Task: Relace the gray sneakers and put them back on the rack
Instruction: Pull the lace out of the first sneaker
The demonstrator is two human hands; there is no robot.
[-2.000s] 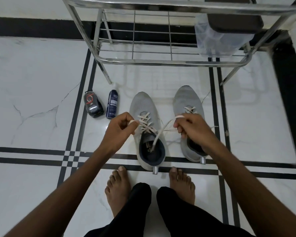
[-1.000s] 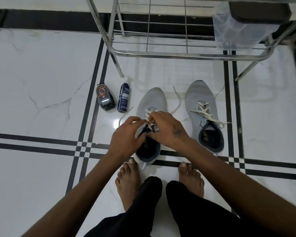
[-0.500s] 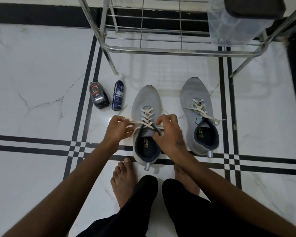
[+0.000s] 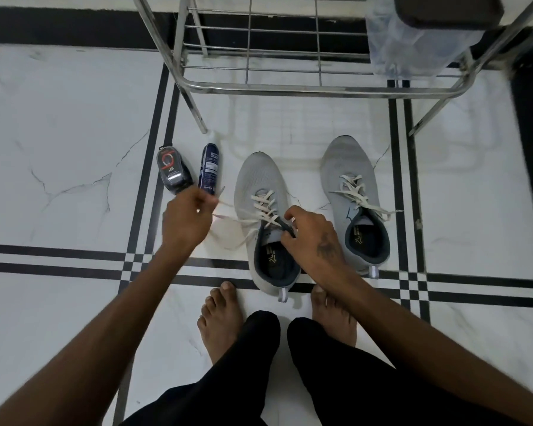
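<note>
Head view: steel rack (image 4: 290, 87) stands just beyond both gray sneakers (image 4: 263, 222) on the floor, handy for return; hands apart, left hand (image 4: 186, 221) pulling the lace (image 4: 237, 218) taut sideways, right hand (image 4: 311, 238) pinching the crossing so tension likely holds

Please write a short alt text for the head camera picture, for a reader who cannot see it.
A person's left hand pulls a white lace sideways from the left gray sneaker while the right hand pinches the shoe's collar. The second sneaker stands beside it on the marble floor, before a metal rack.
</note>
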